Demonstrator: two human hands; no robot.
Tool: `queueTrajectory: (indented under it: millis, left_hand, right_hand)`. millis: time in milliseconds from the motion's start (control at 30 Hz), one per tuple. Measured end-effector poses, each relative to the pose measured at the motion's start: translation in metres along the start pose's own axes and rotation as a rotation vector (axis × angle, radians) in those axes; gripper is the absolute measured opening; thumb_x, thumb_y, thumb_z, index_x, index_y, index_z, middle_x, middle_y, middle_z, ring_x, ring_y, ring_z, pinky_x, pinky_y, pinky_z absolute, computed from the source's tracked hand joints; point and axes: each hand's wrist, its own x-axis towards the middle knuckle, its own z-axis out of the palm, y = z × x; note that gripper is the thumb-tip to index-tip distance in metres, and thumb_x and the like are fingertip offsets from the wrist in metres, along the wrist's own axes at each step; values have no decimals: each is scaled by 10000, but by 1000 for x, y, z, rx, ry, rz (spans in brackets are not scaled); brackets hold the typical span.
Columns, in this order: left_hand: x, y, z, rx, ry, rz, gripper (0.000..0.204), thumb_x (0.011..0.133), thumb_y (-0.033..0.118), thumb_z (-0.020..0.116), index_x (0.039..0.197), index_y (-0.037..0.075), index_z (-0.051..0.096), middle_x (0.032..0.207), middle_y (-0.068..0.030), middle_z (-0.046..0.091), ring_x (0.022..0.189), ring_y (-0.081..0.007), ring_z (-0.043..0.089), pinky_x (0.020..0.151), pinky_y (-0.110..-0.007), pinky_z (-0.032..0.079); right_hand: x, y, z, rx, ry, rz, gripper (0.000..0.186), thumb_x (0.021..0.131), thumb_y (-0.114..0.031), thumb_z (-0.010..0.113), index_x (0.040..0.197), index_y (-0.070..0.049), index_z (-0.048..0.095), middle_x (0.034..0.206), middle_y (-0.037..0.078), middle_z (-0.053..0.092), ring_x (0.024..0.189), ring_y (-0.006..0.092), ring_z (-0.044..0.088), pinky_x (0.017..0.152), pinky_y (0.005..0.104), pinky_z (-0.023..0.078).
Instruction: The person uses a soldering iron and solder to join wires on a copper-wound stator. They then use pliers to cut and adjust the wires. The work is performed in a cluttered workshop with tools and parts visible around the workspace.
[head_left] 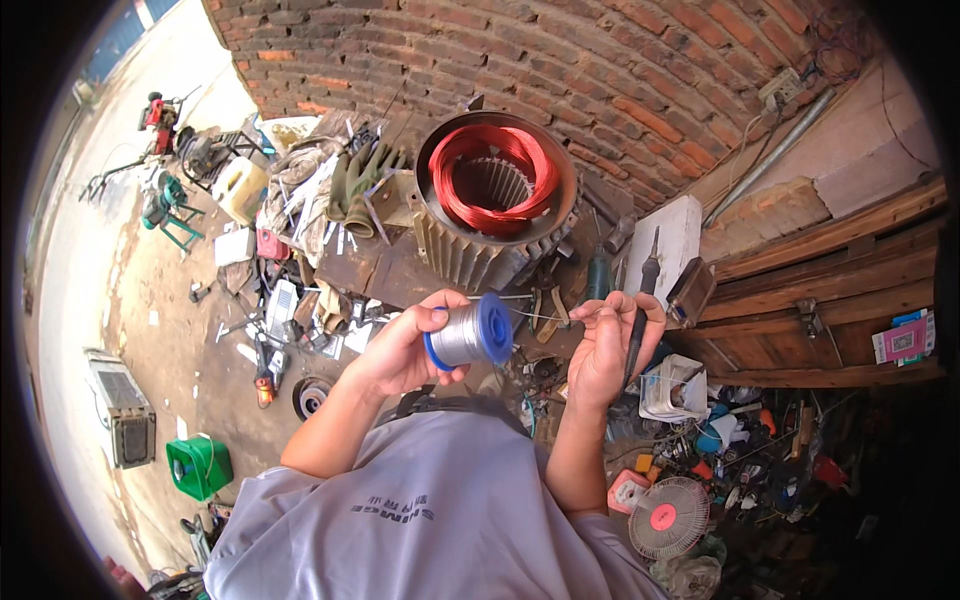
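My left hand [398,350] is closed around a blue-flanged spool of solder wire [461,336], tilted with one flange toward the right. A thin strand of silvery wire runs from the spool across to my right hand [603,350], where thumb and forefinger pinch its end. Tucked through that same hand is a dark soldering iron [650,274], its pointed tip upward. Beyond both hands a finned motor housing [470,258] stands upright on the workbench, with a ring of red copper winding [547,165] inside its open top. Neither hand touches the motor.
Pliers [551,312] lie at the bench edge beside the motor. Green gloves [357,190] and rags sit left of it. A brick wall [480,60] rises behind. At right are a wooden cabinet [830,300], a white bin [672,392] and a fan [668,517]; a green bucket [201,468] stands left.
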Motion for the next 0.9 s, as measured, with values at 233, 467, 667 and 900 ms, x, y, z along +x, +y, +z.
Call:
queueTrajectory:
  millis: [233,467,667,900]
  left_hand:
    - [-7,4,-22,1160,495,293,349,899,217,712,1166,27,591,895,-59,662,689,-157,623,602,-295,504]
    - [-29,17,-110,82,-101,47,517,778,416,655,1064,-15,676,961,-219,687,774,-284,667,660,-328,554]
    - [-49,80,-105,1407,342,-55,380,811,262,748,1110,31,705,936,-63,709,876,-151,654,807,-332,533]
    - [-8,78,-162,898,889,64,455,950,404,609,1142,-8,609,842,-109,640,552,-209,652,463,-286,543]
  right_hand:
    - [1,-26,-7,-130,12,-276,383,901,141,481,1250,6,401,988,135,574,695,210,628,707,360,583]
    - [8,-36,-34,-19,136,-200,436,941,109,492,1353,-14,422,1056,140,635,740,190,577,712,361,542]
    - [1,-58,-35,-136,199,-291,440,951,99,476,1373,6,396,1005,171,603,747,181,555,730,333,518]
    - [-33,-27,-8,-264,141,-302,335,945,80,501,1266,31,414,989,166,591,711,177,564,661,331,541]
